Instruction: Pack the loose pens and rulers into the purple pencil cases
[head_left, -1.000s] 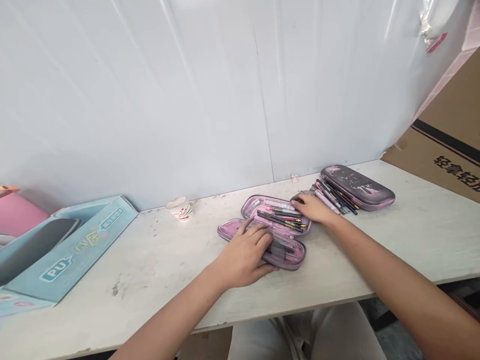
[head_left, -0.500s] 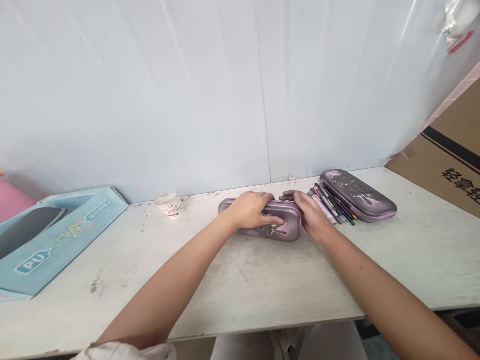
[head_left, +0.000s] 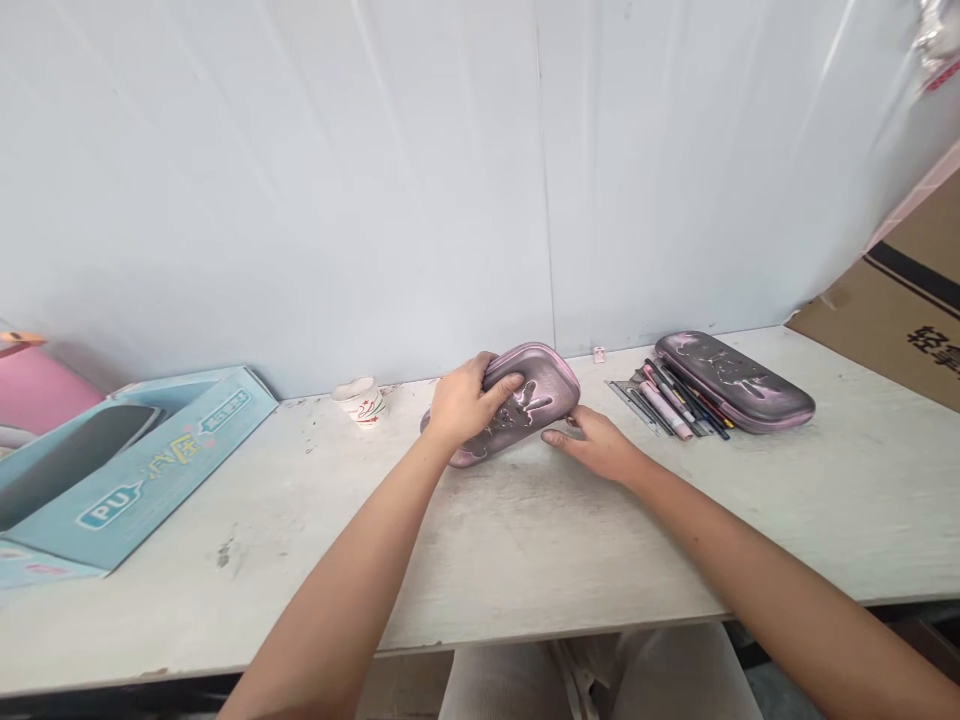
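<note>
A dark grey pencil case [head_left: 551, 385] with pink edging and a raised pattern is tilted above the table, its right end higher than its left. My left hand [head_left: 469, 398] grips it, thumb across the front and the other fingers behind its upper edge. My right hand [head_left: 594, 442] is at the case's lower right corner, thumb apart, some fingertips hidden behind the case; whether they touch it I cannot tell. To the right lie several pens and pencils [head_left: 667, 405] beside a second, matching pencil case [head_left: 735, 380].
A paper cup [head_left: 360, 402] stands left of my hands, near the wall. A light blue box [head_left: 172, 465] with a dark object inside sits at the far left of the white table [head_left: 600, 550]. A small pinkish item [head_left: 598, 354] lies by the wall; a cardboard box [head_left: 892, 300] is at right.
My left hand has raised and tilted the pencil case, its right end going up. My right hand has moved from the case's right end to below its lower right corner. The view has shifted slightly.
</note>
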